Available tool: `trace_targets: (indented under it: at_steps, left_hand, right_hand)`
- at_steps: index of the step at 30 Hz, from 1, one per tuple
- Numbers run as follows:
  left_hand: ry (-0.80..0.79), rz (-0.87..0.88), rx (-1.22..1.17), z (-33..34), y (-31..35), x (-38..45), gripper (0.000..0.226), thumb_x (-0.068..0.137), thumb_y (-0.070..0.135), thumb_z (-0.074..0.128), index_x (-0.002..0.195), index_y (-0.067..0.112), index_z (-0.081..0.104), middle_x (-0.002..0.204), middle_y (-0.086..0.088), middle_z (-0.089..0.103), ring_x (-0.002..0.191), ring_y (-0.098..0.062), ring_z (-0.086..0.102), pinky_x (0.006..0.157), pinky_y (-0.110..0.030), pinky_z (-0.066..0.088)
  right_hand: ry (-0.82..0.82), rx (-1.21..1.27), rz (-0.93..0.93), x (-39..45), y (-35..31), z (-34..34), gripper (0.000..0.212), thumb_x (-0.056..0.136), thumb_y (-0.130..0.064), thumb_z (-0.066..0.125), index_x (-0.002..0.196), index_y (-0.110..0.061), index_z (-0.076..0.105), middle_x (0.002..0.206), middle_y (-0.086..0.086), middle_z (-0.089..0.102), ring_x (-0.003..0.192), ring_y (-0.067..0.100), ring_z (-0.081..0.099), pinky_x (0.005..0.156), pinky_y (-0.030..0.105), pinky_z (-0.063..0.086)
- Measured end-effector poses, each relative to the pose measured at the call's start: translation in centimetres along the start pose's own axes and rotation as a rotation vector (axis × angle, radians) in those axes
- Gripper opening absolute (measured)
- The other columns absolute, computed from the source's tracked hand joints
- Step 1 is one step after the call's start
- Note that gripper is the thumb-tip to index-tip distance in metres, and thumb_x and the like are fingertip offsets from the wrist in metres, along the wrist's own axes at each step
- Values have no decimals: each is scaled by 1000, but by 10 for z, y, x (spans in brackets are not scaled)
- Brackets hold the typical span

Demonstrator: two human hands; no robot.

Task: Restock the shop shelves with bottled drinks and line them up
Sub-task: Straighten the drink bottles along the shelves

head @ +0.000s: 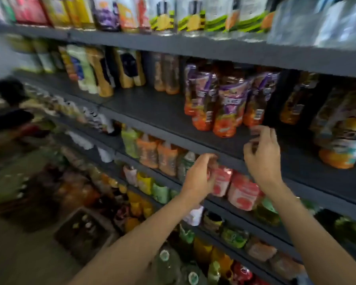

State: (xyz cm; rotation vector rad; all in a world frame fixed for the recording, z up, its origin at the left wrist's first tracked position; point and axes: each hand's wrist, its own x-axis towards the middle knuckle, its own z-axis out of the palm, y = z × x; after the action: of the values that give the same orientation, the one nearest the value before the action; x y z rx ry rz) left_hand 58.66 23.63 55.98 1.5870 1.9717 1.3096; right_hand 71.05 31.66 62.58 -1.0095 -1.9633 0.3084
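Both hands empty, fingers loosely curled: left hand [199, 173] near pink-labelled bottles [232, 186], right hand [262, 155] should nudge purple-labelled bottles [224, 103] at 12 o'clock flush.

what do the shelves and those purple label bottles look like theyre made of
The shelf looks like dark grey painted metal or coated board with a matte finish: flat, thin-edged, no glare. Blur leaves it open which. The purple-label bottles seem to be clear plastic, since orange-brown drink shows through below a glossy wrap label that catches light.
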Motion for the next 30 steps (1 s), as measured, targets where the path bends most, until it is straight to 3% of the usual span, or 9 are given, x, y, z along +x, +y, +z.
trace_targets:
  at_steps: [3, 7, 9, 11, 14, 17, 21, 28, 30]
  left_hand:
    - [-3, -369, 75, -77, -86, -53, 31, 88, 7, 54, 118, 7, 53, 111, -12, 62, 103, -26, 59, 84, -25, 44]
    - [-187, -734, 179, -182, -191, -140, 28, 89, 12, 54, 117, 7, 57, 117, -14, 61, 110, -28, 56, 89, -27, 42]
    - [-172, -856, 185, -232, -238, -182, 18, 89, 13, 55, 107, 14, 59, 111, -13, 62, 110, -28, 57, 88, -27, 42]
    - [-94, -991, 145, -276, -280, -218, 11, 89, 10, 56, 93, 20, 58, 110, -14, 62, 111, -29, 57, 89, -28, 43]
    - [18, -1143, 119, -332, -332, -252, 14, 90, 6, 54, 78, 14, 57, 102, -21, 65, 101, -32, 61, 80, -30, 45]
    - [107, -1253, 91, -370, -375, -265, 12, 90, 4, 53, 92, -2, 62, 99, -25, 66, 94, -34, 63, 75, -33, 45]
    - [14, -1272, 134, -392, -433, -264, 24, 89, 7, 52, 111, 0, 59, 108, -20, 66, 105, -33, 60, 90, -34, 43]
    - [-110, -1274, 154, -426, -547, -242, 23, 86, 8, 55, 109, 6, 55, 100, -16, 67, 96, -31, 63, 84, -35, 48]
    - [-100, -1307, 149, -432, -583, -231, 24, 87, 10, 55, 111, 7, 54, 103, -16, 66, 98, -32, 61, 87, -38, 47]
  right_hand:
    - [-294, 22, -112, -22, -59, 82, 35, 84, 3, 53, 119, 3, 48, 117, 23, 50, 96, 42, 56, 78, 46, 48]
    - [-806, -50, -245, -71, -135, 204, 41, 90, -12, 51, 130, -8, 40, 125, 15, 50, 104, 35, 55, 80, 42, 47]
    - [-1095, -55, -259, -103, -166, 262, 40, 93, -16, 50, 130, -11, 39, 127, 7, 46, 110, 29, 52, 85, 38, 46]
    - [-1253, -45, -260, -135, -189, 310, 30, 92, -16, 51, 121, -11, 43, 117, 6, 47, 112, 29, 51, 80, 32, 43]
    - [-1390, -87, -209, -171, -214, 367, 28, 93, -17, 51, 119, -9, 45, 115, 9, 49, 115, 29, 49, 81, 31, 42]
    - [-1494, -109, -157, -188, -229, 420, 35, 92, -17, 51, 124, -5, 44, 107, 4, 48, 106, 25, 51, 75, 30, 38]
    - [-1583, -159, -83, -209, -233, 501, 22, 91, -13, 50, 113, -10, 49, 104, 9, 55, 105, 30, 55, 76, 32, 41]
    - [-1710, -241, 31, -247, -232, 646, 28, 92, -6, 43, 119, -6, 52, 128, 17, 54, 116, 30, 52, 84, 30, 42]
    - [-1734, -200, 37, -256, -234, 681, 30, 92, -5, 44, 120, -11, 55, 119, 11, 58, 113, 27, 53, 81, 27, 41]
